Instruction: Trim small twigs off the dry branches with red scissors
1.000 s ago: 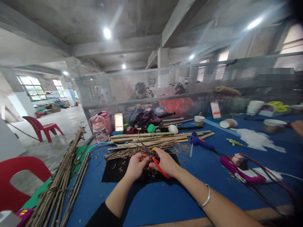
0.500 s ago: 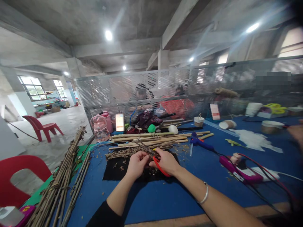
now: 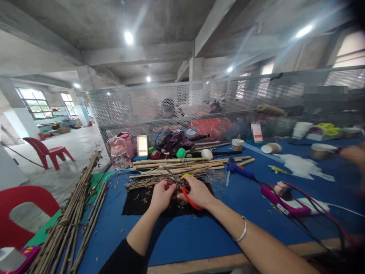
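My right hand is closed on a pair of scissors with red and yellow handles; the blades point up and to the left. Beside it, my left hand is closed in a pinch, and what its fingertips hold is too small to make out. Both hands are over a black cloth scattered with dry leaf bits. A bundle of thin dry twigs lies along the cloth's far edge. Behind that are several pale sticks tied with string.
Long dry stalks lie at the left edge. A blue glue gun and a purple power strip with cables are on the right. Yarn balls and a pink bottle stand at the back. Another person's hand shows far right.
The scissors' yellow handle shows more now, and the handles look spread wider. Both hands stay over the cloth. The view has shifted slightly.
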`<action>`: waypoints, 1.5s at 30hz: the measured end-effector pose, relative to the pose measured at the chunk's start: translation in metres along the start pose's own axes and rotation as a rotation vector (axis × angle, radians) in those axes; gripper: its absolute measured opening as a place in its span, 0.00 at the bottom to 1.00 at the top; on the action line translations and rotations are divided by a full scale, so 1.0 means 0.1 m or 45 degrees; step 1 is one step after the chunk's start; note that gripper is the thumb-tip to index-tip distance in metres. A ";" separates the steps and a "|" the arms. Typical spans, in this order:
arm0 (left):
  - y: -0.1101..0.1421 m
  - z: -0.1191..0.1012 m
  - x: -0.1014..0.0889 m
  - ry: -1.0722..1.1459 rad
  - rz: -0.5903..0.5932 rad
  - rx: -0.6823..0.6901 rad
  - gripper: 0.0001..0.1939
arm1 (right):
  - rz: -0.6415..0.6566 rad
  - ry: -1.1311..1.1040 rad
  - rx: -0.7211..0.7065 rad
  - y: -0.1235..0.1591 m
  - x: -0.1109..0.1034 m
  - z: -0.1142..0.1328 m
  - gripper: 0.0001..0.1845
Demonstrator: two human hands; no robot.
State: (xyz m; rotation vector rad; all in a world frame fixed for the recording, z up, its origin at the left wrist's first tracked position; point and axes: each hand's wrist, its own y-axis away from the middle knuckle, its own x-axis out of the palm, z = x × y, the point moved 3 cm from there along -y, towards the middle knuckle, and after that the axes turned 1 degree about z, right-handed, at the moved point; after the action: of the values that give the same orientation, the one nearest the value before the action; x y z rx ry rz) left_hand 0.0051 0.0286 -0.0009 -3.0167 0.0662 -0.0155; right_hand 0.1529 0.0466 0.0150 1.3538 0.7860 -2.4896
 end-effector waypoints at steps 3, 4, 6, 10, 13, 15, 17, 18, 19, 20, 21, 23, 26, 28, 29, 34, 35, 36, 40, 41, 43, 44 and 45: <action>0.00 0.00 0.02 0.030 0.032 0.006 0.13 | -0.053 -0.015 -0.060 0.00 0.01 0.01 0.23; 0.00 0.01 0.02 0.043 0.038 0.007 0.13 | -0.073 -0.014 -0.075 0.00 0.01 0.01 0.24; -0.01 0.02 0.03 0.060 0.051 0.003 0.14 | -0.092 -0.009 -0.089 -0.01 0.02 0.01 0.25; 0.00 0.01 0.03 0.007 0.035 0.021 0.14 | -0.081 0.009 -0.084 -0.01 0.01 0.01 0.24; 0.01 -0.01 0.02 -0.045 -0.003 0.041 0.14 | -0.053 0.017 -0.035 0.00 0.00 0.00 0.22; 0.02 -0.02 0.01 -0.037 -0.019 0.044 0.13 | -0.025 0.019 0.016 0.01 0.00 -0.01 0.21; 0.02 -0.02 0.00 -0.010 -0.027 0.039 0.13 | -0.015 0.024 0.047 0.02 0.00 -0.01 0.21; 0.01 -0.01 0.00 -0.003 -0.030 0.042 0.13 | -0.015 0.030 0.057 0.02 0.00 -0.01 0.21; 0.01 -0.01 -0.01 0.002 -0.034 0.049 0.13 | -0.013 0.036 0.067 0.01 0.00 -0.02 0.21; 0.01 0.00 -0.01 0.006 -0.038 0.057 0.13 | -0.007 0.041 0.077 0.01 0.01 -0.02 0.21; 0.00 0.00 -0.02 0.011 -0.043 0.065 0.14 | 0.002 0.047 0.089 0.01 0.01 -0.03 0.20; 0.00 0.01 -0.03 0.012 -0.054 0.073 0.14 | 0.018 0.066 0.109 0.00 0.01 -0.04 0.19; -0.02 0.02 -0.06 -0.001 -0.102 0.067 0.14 | 0.025 0.111 0.109 0.00 0.00 -0.04 0.19; -0.02 0.01 -0.08 -0.018 -0.149 0.058 0.13 | 0.003 0.133 0.096 0.00 -0.01 -0.02 0.21; -0.02 0.01 -0.09 -0.026 -0.164 0.056 0.13 | -0.012 0.138 0.083 0.01 -0.01 -0.01 0.23; -0.02 0.00 -0.08 -0.019 -0.187 0.037 0.13 | -0.051 0.118 0.011 0.01 0.00 0.02 0.26; -0.02 0.00 -0.08 -0.018 -0.194 0.031 0.13 | -0.061 0.111 0.003 0.01 0.00 0.03 0.26; -0.01 0.00 -0.07 -0.023 -0.201 0.031 0.13 | -0.072 0.104 -0.006 0.01 0.00 0.03 0.26; -0.01 -0.02 -0.08 -0.084 -0.235 0.067 0.13 | -0.104 0.097 -0.014 0.00 0.01 0.02 0.25; -0.01 -0.02 -0.08 -0.097 -0.240 0.074 0.13 | -0.105 0.096 -0.014 0.00 0.01 0.02 0.25; -0.01 -0.01 -0.08 -0.110 -0.235 0.085 0.13 | -0.104 0.088 -0.022 0.00 0.01 0.02 0.25; -0.02 0.00 -0.08 -0.112 -0.227 0.091 0.13 | -0.102 0.080 -0.029 0.00 0.01 0.02 0.25; -0.02 0.00 -0.08 -0.114 -0.217 0.098 0.13 | -0.102 0.072 -0.037 0.00 0.01 0.01 0.25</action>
State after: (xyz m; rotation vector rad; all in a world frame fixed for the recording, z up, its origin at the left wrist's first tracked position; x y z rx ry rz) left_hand -0.0027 0.0308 -0.0009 -2.9318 -0.1956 0.0989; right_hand 0.1512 0.0462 0.0151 1.4157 0.9021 -2.4987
